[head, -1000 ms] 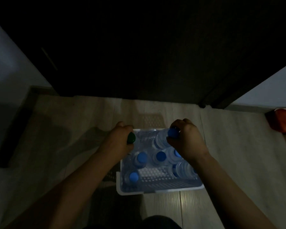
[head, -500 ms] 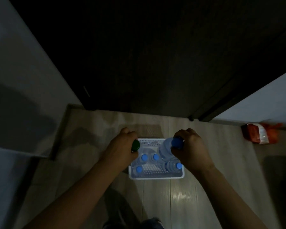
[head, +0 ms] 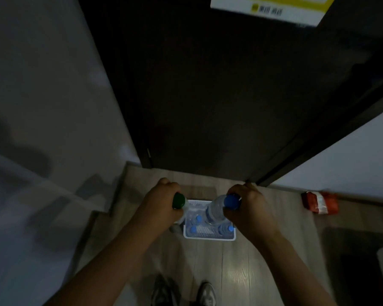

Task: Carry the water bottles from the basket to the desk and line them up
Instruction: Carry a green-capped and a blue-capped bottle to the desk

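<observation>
The white basket (head: pixel 209 237) sits on the wood floor (head: pixel 241 272) at lower centre of the frame, close to the foot of a dark door (head: pixel 208 96). A grey wall (head: pixel 42 85) hems in the left side and a pale wall (head: pixel 352 155) the right. The open floor lies toward the bottom of the frame, between the basket and the person's shoes (head: pixel 206 292). A red packet (head: pixel 320 203) lies at the right by the pale wall, well apart from the basket.

Two bottles are held up over the basket. The green-capped bottle (head: pixel 179 200) is above its left edge, cap up, its pale body mostly hidden behind the hand. The blue-capped bottle (head: pixel 219 209) hangs cap up too, its long axis slanting down and left toward the basket. A few small blue-capped bottles (head: pixel 198 218) stand upright inside the basket.

Both forearms reach in from the bottom corners of the frame. The left hand (head: pixel 161 202) has its fingers clamped round the green-capped bottle's neck. The right hand (head: pixel 250 208) has its fingers wrapped round the blue-capped bottle's neck, knuckles toward the door.
</observation>
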